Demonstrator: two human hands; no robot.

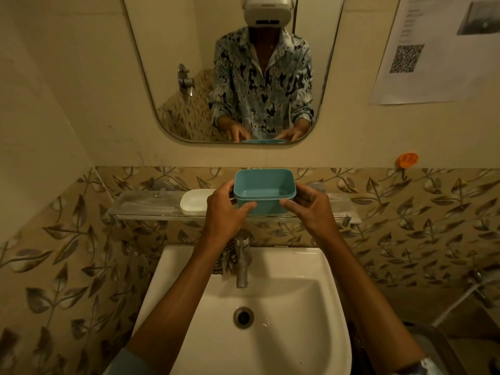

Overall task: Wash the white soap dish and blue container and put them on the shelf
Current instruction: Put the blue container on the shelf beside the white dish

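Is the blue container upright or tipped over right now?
Upright. The blue container has its open mouth facing up, and the inside looks empty, held between left hand and right hand.

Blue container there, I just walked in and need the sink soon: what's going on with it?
A person at the sink holds the blue container in both hands, left hand and right hand gripping its sides. It is open side up, at the level of the clear wall shelf; whether it rests there I cannot tell. The white soap dish already sits on that shelf, just to its left. No water shows at the tap.
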